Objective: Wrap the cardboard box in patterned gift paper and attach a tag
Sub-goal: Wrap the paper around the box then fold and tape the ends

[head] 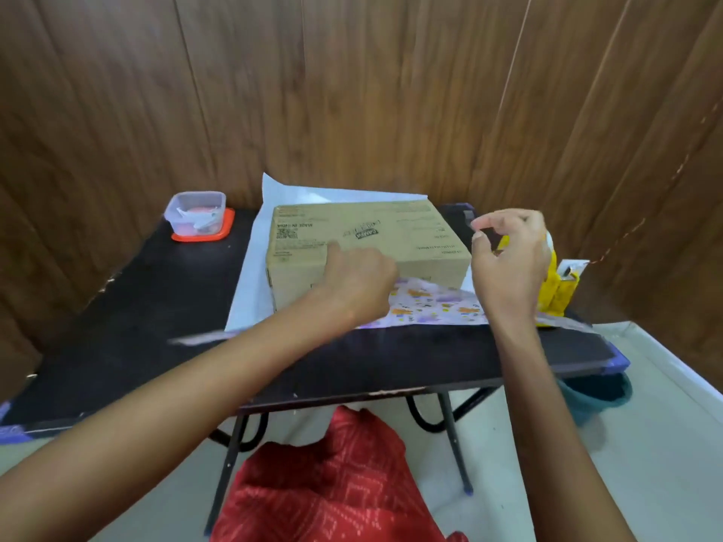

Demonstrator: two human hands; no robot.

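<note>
The cardboard box [375,236] lies flat on the gift paper [250,275], whose white side faces up. Along the near right edge the paper is folded up and shows its patterned side [434,303]. My left hand [360,279] rests at the box's near top edge. Its fingers are curled at the lifted paper and its forefinger lies on the box top. Just right of the box my right hand [508,260] is raised. Its thumb and forefinger pinch what looks like a small clear piece of tape [475,228].
A yellow tape dispenser [559,291] stands behind my right hand at the dark table's [137,307] right edge. A clear plastic tub on an orange lid [197,217] sits at the back left. A wooden wall rises close behind. Red cloth lies below the table's near edge.
</note>
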